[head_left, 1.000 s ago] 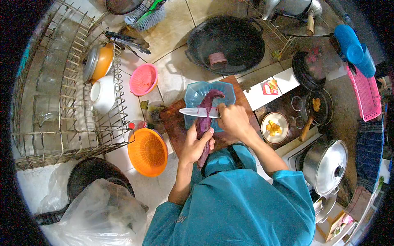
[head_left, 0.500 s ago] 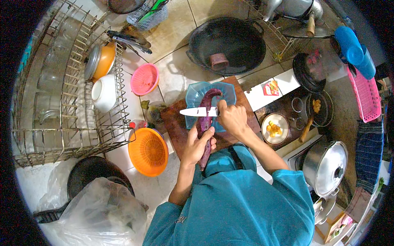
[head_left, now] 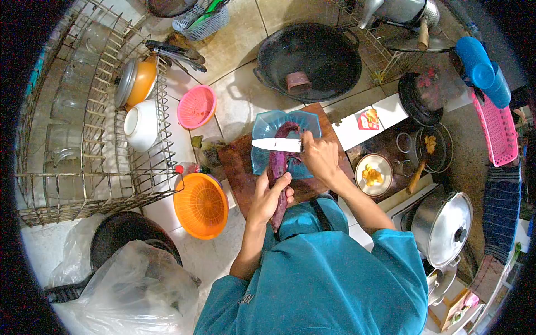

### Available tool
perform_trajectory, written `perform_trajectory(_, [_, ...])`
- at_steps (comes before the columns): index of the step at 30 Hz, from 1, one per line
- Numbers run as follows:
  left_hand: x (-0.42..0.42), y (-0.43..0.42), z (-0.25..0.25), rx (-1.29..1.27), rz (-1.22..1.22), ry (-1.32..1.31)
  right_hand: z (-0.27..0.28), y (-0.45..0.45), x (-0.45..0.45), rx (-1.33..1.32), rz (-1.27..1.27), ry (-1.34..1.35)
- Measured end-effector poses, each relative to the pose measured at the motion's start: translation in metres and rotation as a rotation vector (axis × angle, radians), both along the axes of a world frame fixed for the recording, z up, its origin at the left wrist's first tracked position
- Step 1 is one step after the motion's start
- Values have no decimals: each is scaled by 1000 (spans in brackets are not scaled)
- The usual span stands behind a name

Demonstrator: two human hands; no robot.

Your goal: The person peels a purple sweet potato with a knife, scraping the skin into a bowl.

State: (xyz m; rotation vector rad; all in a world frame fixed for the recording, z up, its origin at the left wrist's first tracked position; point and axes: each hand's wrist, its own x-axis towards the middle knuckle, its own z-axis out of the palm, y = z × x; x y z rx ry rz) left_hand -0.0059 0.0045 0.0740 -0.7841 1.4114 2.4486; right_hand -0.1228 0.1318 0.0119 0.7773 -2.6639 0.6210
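Note:
A long purple sweet potato (head_left: 277,167) with a curved far end slants over a clear blue bowl (head_left: 262,125). My left hand (head_left: 267,194) is wrapped around its lower part. In my right hand (head_left: 320,158) is a knife (head_left: 273,144), its handle mostly hidden by the fingers. The white blade points left and lies across the sweet potato near its curved end. Beneath the blade, part of the surface shows brighter purple. The bowl rests on a brown wooden board (head_left: 237,162).
Left of the board are an orange basket (head_left: 201,205), a pink basket (head_left: 196,106) and a wire dish rack (head_left: 92,176). A black wok (head_left: 310,61) sits beyond the bowl. To the right are a plate of yellow pieces (head_left: 374,175) and a lidded pot (head_left: 442,229).
The knife has moved slightly away from my body along the sweet potato, toward its curved end. My left hand has stayed nearly still.

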Motion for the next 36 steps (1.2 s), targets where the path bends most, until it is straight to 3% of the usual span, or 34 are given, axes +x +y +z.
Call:
perform_trajectory(6, [0, -8, 1, -17, 23, 5, 15, 11, 2, 1, 139, -223])
perform_trajectory(15, [-3, -7, -11, -330, -17, 47, 47, 13, 10, -554, 280, -597])
perform_trajectory(20, [-1, -1, -26, -606, -122, 207, 14, -13, 13, -721, 202, -659])
perform_trajectory(25, [0, -5, -29, -639, -82, 214, 22, -18, 16, -669, 141, -733])
perform_trajectory(29, [0, -8, -30, -692, -100, 190, 8, -20, 15, -742, 206, -642])
perform_trajectory(36, [0, -16, -31, -388, -44, 105, 16, -12, 15, -744, 183, -734])
